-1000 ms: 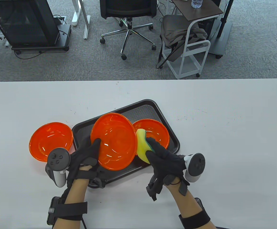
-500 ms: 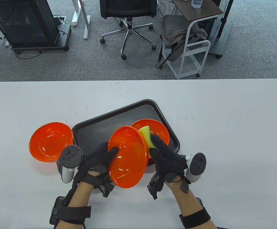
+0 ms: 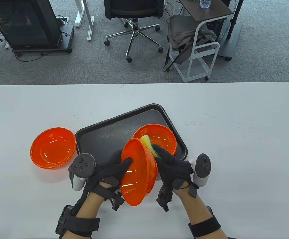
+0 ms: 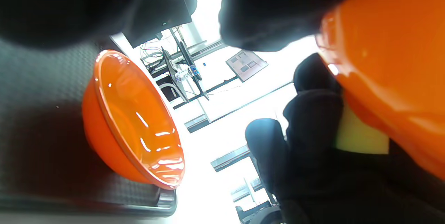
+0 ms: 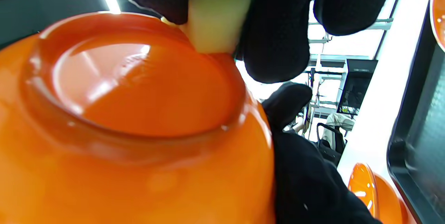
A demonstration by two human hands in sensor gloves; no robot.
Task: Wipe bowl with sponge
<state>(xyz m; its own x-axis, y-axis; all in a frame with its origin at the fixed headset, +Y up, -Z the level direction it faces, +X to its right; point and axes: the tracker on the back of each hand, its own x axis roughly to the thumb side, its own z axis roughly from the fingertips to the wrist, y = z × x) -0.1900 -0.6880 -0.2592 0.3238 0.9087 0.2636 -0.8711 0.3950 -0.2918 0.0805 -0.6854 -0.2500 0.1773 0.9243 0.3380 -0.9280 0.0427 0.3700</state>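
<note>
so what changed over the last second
The left hand tipped the held bowl on edge and drew it toward the person; the right hand brought the sponge onto its outside. Both grips, the tray and the other two bowls stayed.

The left hand (image 3: pixel 112 170) grips an orange bowl (image 3: pixel 138 171), tipped on edge above the near rim of the dark tray (image 3: pixel 102 135), thumb inside it. The right hand (image 3: pixel 175 168) presses a yellow-green sponge (image 3: pixel 149 144) against the bowl's outer side. A second orange bowl (image 3: pixel 159 135) sits on the tray; a third bowl (image 3: pixel 52 147) rests on the white table (image 3: pixel 234 149) just left of the tray.
</note>
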